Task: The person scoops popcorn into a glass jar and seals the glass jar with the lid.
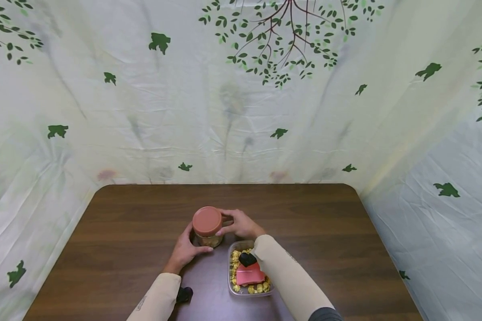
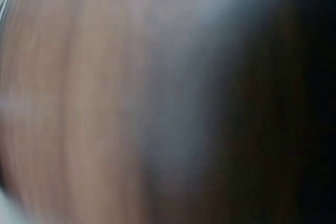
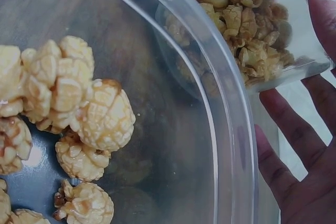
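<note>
A jar with a reddish screw lid stands near the middle of the table, between both hands. My right hand holds it from the right, thumb at the front of the lid and fingers behind. On its left, my left hand is spread beside the jar, with its straight thumb near the base. Popcorn shows through the jar in the right wrist view, where a hand has its fingers parted. The left wrist view is too blurred to make anything out.
A clear plastic container of popcorn sits under my right forearm, with a pink object in it. Its rim crosses the right wrist view. The brown table is backed by leaf-print curtains.
</note>
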Demonstrator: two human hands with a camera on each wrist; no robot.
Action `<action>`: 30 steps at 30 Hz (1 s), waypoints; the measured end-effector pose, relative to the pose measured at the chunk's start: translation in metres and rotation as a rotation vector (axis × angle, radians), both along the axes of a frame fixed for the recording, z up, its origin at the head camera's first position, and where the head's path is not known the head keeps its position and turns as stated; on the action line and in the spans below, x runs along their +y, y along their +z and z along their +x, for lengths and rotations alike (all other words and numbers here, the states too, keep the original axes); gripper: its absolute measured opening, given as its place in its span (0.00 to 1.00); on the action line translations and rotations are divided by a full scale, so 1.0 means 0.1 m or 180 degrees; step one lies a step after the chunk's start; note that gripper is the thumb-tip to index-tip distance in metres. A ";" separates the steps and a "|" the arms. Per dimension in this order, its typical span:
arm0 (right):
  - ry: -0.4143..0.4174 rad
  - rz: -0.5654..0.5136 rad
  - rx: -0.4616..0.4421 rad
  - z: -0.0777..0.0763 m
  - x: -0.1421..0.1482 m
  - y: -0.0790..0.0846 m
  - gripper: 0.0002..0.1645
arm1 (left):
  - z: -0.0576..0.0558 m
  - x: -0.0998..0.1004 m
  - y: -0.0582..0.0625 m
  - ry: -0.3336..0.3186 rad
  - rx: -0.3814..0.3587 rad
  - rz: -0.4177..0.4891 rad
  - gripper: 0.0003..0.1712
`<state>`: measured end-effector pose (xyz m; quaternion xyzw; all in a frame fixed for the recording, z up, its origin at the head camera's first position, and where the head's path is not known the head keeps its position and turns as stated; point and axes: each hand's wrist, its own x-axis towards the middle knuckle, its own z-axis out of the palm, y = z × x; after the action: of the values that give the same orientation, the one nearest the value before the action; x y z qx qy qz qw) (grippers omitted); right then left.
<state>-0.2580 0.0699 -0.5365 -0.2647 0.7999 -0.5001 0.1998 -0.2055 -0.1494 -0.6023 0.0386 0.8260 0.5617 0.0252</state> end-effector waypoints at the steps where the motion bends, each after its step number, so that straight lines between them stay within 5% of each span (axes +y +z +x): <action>1: -0.0010 -0.0009 -0.0009 0.01 0.00 0.00 0.42 | 0.00 0.00 0.00 0.0010 -0.0011 0.0010 0.61; 10: -0.0028 -0.0060 -0.0084 0.13 0.00 0.25 0.40 | 0.00 0.03 0.03 -0.0009 -0.0101 0.0067 0.59; 15: 0.0029 -0.0063 0.0016 0.16 0.02 0.33 0.39 | 0.10 0.09 0.29 -0.0040 -0.0113 0.0093 0.56; 22: 0.0016 -0.0141 -0.0131 0.02 0.02 0.04 0.41 | -0.01 0.02 -0.03 -0.0044 0.0053 0.0117 0.59; 30: 0.0037 -0.0234 -0.0287 0.00 0.04 0.05 0.48 | -0.02 0.01 -0.03 -0.0008 -0.0003 0.0160 0.59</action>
<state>-0.2580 0.0740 -0.5315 -0.2537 0.7697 -0.5394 0.2287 -0.2070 -0.1481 -0.6054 0.0401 0.8116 0.5823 0.0254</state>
